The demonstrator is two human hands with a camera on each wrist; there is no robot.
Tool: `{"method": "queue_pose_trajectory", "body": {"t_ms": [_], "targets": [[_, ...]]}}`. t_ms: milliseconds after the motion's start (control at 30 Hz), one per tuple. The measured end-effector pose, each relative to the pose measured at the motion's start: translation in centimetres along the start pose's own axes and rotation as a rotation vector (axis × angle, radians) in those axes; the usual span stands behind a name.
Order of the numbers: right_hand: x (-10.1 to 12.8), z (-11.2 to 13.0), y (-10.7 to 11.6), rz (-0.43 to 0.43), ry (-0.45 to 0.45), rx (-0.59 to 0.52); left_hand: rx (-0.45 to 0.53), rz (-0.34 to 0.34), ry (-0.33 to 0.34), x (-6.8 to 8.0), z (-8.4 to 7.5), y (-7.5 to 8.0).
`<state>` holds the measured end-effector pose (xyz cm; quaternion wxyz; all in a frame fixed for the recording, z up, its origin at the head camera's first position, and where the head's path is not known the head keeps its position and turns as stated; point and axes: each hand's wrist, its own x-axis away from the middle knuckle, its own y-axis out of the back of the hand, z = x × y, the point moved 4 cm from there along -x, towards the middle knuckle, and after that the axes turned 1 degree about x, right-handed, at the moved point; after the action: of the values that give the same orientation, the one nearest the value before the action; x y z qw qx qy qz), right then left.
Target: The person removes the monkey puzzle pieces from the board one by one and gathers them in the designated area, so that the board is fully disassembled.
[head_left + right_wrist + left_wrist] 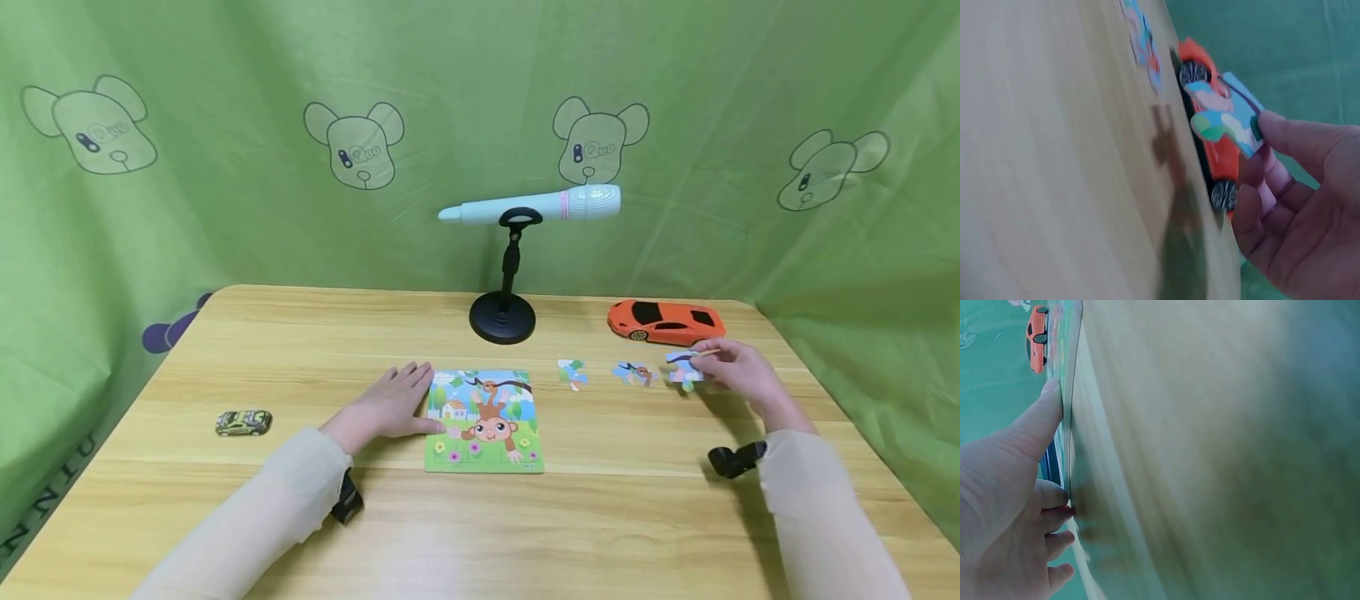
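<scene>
Head view crops both forearms; wrist views blur the tabletop (225, 517). Right hand (738, 375) pinches a puzzle piece (684, 367) just above the wood, before the orange car (666, 322). Left hand (390, 404) lies flat, fingers (1038, 425) straight, against the puzzle board (483, 421).

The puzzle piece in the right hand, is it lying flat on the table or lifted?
Lifted: the right hand pinches the puzzle piece tilted above the table, its shadow below.

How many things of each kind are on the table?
Toy cars: 2, orange car and small camo car
Loose puzzle pieces: 3, at, and one in the right hand
Puzzle board: 1
Microphone stand: 1
Total: 7
</scene>
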<state>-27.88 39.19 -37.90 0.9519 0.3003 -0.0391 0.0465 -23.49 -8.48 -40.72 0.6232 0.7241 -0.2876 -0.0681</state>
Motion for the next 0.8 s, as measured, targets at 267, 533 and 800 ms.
{"method": "queue_pose_trajectory", "body": {"t_ms": [267, 533, 800], "targets": [[-1.1, -3.3, 1.4, -0.012, -0.129, 0.025, 0.009, -0.002, -0.001, 0.0, 0.0, 0.0], [-1.9, -4.7, 1.9, -0.036, -0.18, 0.047, 0.002, 0.001, -0.004, -0.1, 0.0, 0.0], [-2.0, -4.2, 2.0, -0.023, -0.211, 0.071, -0.001, -0.003, -0.008, -0.2, 0.1, 0.0]]}}
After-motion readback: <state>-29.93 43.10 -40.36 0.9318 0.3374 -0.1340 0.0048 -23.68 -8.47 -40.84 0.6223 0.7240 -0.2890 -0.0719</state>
